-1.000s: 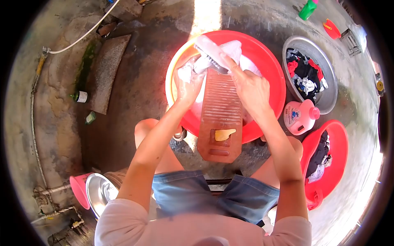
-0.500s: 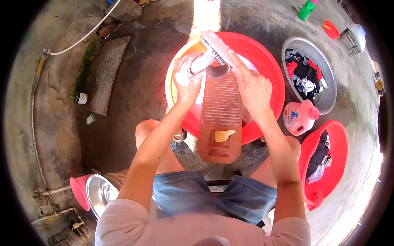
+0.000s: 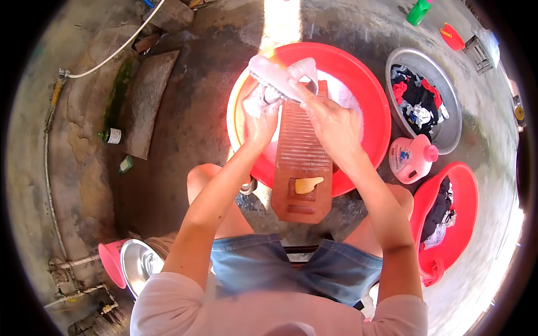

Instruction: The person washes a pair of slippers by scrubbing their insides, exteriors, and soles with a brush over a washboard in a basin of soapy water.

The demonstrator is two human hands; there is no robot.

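While the left hand (image 3: 261, 120) grips the pale cloth (image 3: 304, 68) over the red basin (image 3: 372, 92), apparently steadying it under the brush (image 3: 270, 72), the right hand (image 3: 337, 126) closes its grip around the brush's near end.

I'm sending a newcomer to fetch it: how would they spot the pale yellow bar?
Find the large red basin in the middle. A brown ridged washboard juts from it toward the blue shorts. Below its ridges lies the bar, uneven and pale yellow against the brown.
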